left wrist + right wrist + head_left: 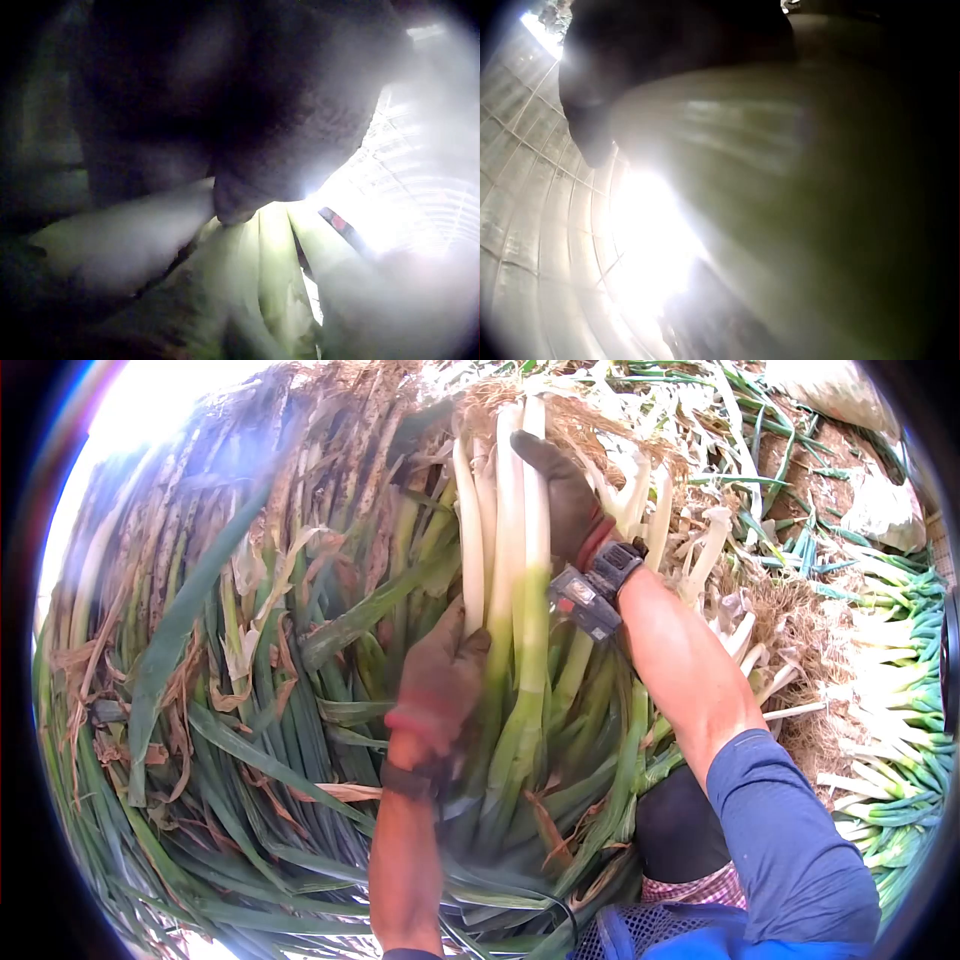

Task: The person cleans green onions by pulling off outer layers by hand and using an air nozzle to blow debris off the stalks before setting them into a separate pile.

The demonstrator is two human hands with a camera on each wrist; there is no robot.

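Several long green onions with white shanks stand in a bundle, roots toward the far side. My gloved right hand grips a thick one from the right, its thumb across the white shank. In the right wrist view that stalk fills much of the picture, blurred, beneath the dark glove. Lower down on the left, my gloved left hand pinches a thinner white green onion by its lower end. Pale stalks fan out below the dark left glove in the left wrist view.
A deep heap of unpeeled green onions with dry outer leaves covers the left side. Peeled green onions lie in a row at far right. Between are roots and loose husks. A dark-covered knee is close by at lower right.
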